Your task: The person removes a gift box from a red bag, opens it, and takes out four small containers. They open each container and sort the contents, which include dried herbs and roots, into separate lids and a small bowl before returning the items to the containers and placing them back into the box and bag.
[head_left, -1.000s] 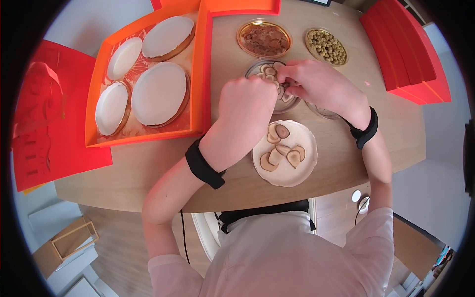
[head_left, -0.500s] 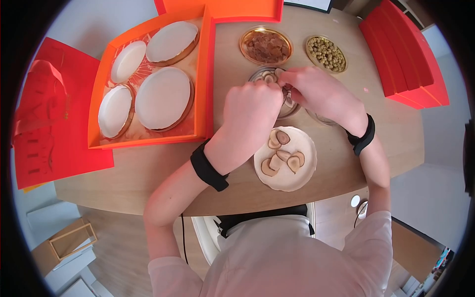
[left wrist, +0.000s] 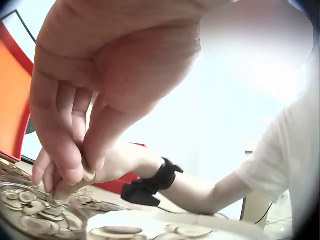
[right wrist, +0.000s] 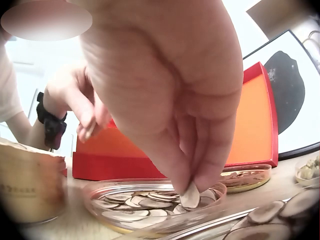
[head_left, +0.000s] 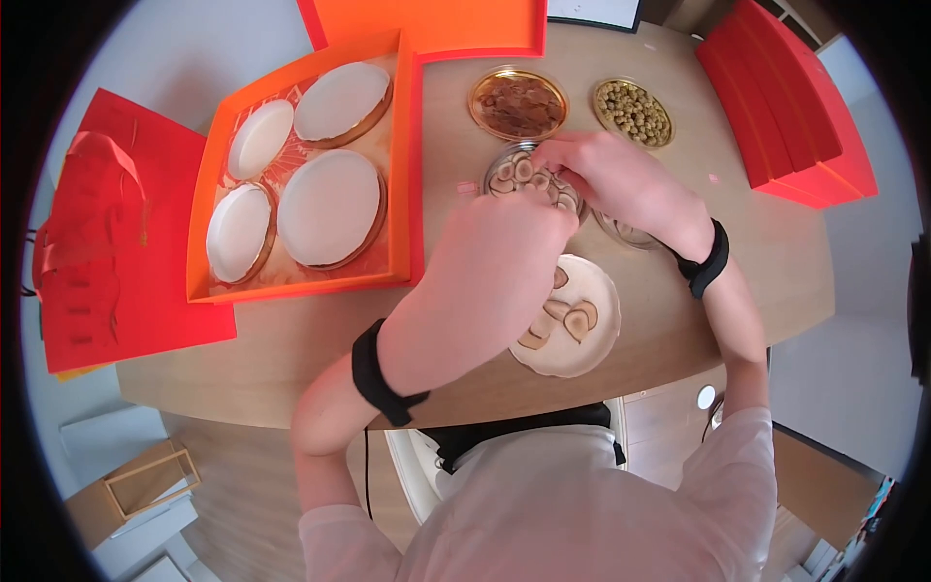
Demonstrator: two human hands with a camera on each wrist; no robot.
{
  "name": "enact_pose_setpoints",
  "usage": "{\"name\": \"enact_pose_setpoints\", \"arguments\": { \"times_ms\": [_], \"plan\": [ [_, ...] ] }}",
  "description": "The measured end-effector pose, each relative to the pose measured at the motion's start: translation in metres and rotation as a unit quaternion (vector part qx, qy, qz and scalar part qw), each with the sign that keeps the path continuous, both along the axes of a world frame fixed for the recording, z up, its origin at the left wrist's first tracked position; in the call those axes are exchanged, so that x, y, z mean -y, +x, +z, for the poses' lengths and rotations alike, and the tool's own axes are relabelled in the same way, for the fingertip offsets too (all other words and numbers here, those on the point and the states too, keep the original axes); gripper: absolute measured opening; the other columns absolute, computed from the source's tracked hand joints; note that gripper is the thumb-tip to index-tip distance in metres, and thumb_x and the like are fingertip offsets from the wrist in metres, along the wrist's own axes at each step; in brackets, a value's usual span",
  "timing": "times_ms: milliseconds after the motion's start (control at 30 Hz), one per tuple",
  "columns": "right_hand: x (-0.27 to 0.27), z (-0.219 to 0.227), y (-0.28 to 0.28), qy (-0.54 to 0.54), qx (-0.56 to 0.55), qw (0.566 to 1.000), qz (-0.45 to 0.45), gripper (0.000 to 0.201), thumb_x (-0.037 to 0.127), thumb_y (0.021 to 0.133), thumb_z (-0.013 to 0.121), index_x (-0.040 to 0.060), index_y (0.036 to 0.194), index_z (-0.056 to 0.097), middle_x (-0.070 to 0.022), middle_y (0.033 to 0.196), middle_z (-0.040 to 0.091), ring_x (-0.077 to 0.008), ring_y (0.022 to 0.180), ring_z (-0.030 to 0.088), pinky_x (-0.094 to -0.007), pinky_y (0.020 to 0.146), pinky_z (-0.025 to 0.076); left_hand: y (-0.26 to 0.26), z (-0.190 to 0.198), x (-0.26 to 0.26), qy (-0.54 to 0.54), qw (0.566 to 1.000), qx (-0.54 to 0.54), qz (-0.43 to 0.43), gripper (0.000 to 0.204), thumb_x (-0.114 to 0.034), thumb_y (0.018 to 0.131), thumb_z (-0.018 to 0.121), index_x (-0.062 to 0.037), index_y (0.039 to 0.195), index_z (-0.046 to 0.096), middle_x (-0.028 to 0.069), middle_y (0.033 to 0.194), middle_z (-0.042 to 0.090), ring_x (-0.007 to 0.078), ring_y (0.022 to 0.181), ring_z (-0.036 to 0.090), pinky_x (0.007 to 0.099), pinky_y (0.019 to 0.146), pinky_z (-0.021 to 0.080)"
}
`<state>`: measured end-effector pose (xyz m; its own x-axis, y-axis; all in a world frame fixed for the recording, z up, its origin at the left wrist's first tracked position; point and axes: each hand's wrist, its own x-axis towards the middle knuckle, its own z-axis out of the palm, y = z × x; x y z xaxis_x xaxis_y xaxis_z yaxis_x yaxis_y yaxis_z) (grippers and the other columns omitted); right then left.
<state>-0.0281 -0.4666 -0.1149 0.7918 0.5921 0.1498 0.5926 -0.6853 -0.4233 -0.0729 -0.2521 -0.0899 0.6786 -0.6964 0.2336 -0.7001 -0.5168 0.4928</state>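
My left hand [head_left: 490,262] hangs partly over a white round container top [head_left: 596,347], hiding its upper left part. Thumb and index finger pinch a small pale dried slice [left wrist: 89,174], seen in the left wrist view. Several brown-rimmed dried slices [head_left: 580,320] lie loose on the white top. Beyond it stands a clear round dish [right wrist: 94,200] holding many thin, pale, dark-edged slices [head_left: 524,171]. At the dish's right side, my right hand [head_left: 626,184] pinches one oval slice [right wrist: 190,198] between thumb and fingertips, held on edge above the others.
Behind the dish stand a gold-rimmed dish of brown flakes [head_left: 520,103] and another of greenish-yellow pieces [head_left: 633,113]. An orange box [head_left: 415,175] with several white-topped round containers [head_left: 330,209] is at left. Red boxes [head_left: 786,107] stand at far right; a red bag [head_left: 126,223] at far left.
My left hand has drawn back from the dish toward the white top, now covering part of its slices. More of the dish shows. My right hand stays at the dish.
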Motion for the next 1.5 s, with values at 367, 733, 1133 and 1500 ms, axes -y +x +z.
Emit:
{"name": "enact_pose_setpoints", "arguments": {
  "times_ms": [367,733,1133,1500],
  "plan": [
    [0.001,0.002,0.006,0.006,-0.061,0.998,-0.016,0.030,-0.008,0.079,0.063,0.0005,0.107,0.067,-0.0177,0.094,0.069,-0.0373,0.085,0.066,-0.0451,0.071,0.052,-0.006,0.000,0.010,0.066,0.996,0.053,0.036,0.023,-0.007,0.087,0.068,-0.0044,0.109,0.068,0.0121,0.090,0.068,0.0331,0.086,0.067,0.0442,0.067,0.054],
    [0.001,0.050,-0.024,0.129,-0.088,0.985,0.071,0.030,-0.006,0.082,0.068,0.0076,0.109,0.070,-0.0077,0.088,0.070,-0.0270,0.082,0.069,-0.0388,0.071,0.055,0.021,-0.043,0.011,0.132,0.983,0.095,0.091,0.014,-0.008,0.078,0.071,-0.0008,0.089,0.067,0.0146,0.089,0.069,0.0301,0.086,0.072,0.0386,0.066,0.058],
    [-0.001,0.056,-0.034,0.014,-0.279,0.949,0.144,0.022,0.008,0.088,0.076,0.0047,0.110,0.070,-0.0069,0.098,0.072,-0.0236,0.082,0.071,-0.0358,0.072,0.056,0.025,-0.058,0.008,0.074,0.987,0.119,0.075,0.008,-0.007,0.076,0.070,-0.0026,0.082,0.072,0.0140,0.089,0.069,0.0306,0.090,0.069,0.0414,0.072,0.057],
    [0.010,-0.006,0.009,-0.041,-0.041,0.998,-0.013,0.027,0.011,0.081,0.080,0.0037,0.104,0.069,-0.0130,0.091,0.072,-0.0337,0.088,0.069,-0.0445,0.078,0.053,0.023,-0.048,0.013,0.153,0.981,0.065,0.101,0.020,-0.009,0.082,0.073,0.0008,0.098,0.066,0.0150,0.092,0.069,0.0336,0.091,0.069,0.0467,0.072,0.057]
  ]
}}
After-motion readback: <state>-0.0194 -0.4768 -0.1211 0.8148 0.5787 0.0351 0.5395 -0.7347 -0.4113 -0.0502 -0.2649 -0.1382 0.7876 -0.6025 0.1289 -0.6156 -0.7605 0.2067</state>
